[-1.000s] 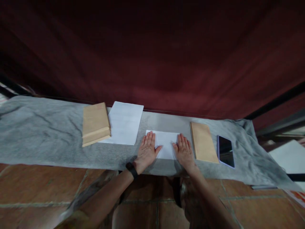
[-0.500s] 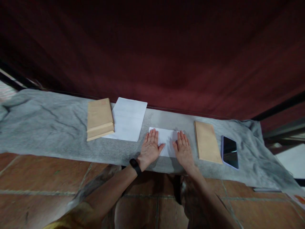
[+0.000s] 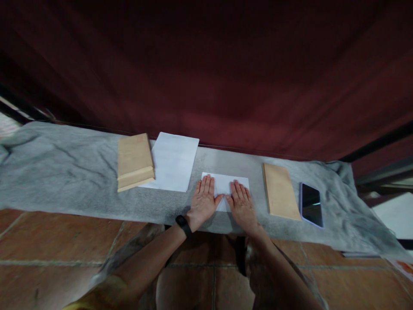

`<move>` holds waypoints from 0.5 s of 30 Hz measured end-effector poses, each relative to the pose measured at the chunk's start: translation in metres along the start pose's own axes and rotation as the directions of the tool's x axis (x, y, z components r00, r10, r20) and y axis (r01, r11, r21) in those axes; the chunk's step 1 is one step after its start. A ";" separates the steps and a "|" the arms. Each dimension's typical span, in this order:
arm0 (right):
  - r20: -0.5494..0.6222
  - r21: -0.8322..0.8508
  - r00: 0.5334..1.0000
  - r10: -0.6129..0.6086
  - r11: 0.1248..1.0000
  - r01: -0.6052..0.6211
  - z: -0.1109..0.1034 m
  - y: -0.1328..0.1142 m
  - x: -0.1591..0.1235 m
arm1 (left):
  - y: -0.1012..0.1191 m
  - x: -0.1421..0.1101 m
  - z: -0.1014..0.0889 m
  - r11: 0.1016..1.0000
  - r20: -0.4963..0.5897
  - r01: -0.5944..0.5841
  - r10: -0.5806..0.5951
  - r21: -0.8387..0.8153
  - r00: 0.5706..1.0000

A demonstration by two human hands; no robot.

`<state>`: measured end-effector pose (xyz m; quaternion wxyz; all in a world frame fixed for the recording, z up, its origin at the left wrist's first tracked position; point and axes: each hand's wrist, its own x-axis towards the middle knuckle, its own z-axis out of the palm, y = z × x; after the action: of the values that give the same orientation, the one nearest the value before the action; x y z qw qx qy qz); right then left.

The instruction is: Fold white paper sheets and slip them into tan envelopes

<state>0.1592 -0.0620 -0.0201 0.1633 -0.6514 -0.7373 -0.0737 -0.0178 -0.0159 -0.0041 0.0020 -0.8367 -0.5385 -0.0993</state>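
The paper (image 3: 222, 184), small and white, lies on the table under both hands, one long edge facing away from the person. The left hand (image 3: 203, 200) is spread palm down on the paper's left part, fingers straight and side by side, the tips at its far edge. The right hand (image 3: 242, 206) is flat on the paper's right part, its fingertips just short of that edge. Neither hand grips anything. The two thumbs point inward over the paper, their tips so near that I can't tell if they touch. A black band (image 3: 183, 226) circles the left wrist, nearer the person than the paper.

Left of the paper, a little farther off, are larger white sheets (image 3: 176, 161); beyond them to the left, brown left envelopes (image 3: 133, 154) overlap their edge. Right of the paper lie the right envelopes (image 3: 282, 191), then a phone (image 3: 311, 204). A grey cloth (image 3: 77, 176) is spread beneath the paper, and a dark red curtain (image 3: 206, 86) hangs behind it.
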 end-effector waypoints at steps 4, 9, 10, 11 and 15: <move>-0.024 -0.032 1.000 0.002 0.999 -0.003 0.000 0.003 -0.001 | -0.001 0.000 0.000 1.000 0.000 -0.002 0.002 0.015 1.000; -0.043 -0.049 0.999 0.019 0.999 -0.021 0.000 0.005 -0.001 | -0.001 0.000 -0.001 1.000 -0.010 -0.007 0.007 0.015 1.000; -0.046 -0.049 0.999 0.023 0.998 -0.025 0.001 0.006 -0.001 | -0.001 0.000 -0.001 1.000 -0.009 -0.007 0.007 0.014 1.000; -0.047 -0.050 0.999 0.027 0.998 -0.029 0.001 0.007 -0.001 | -0.001 0.000 -0.002 1.000 -0.007 -0.007 0.007 0.012 1.000; -0.061 -0.049 0.997 0.042 0.998 -0.045 0.004 0.011 -0.003 | -0.002 0.000 -0.003 1.000 -0.016 -0.009 0.009 -0.003 1.000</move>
<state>0.1698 -0.0617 -0.0254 0.1703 -0.6685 -0.7158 -0.1082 -0.0201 -0.0156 -0.0010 0.0054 -0.8382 -0.5347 -0.1069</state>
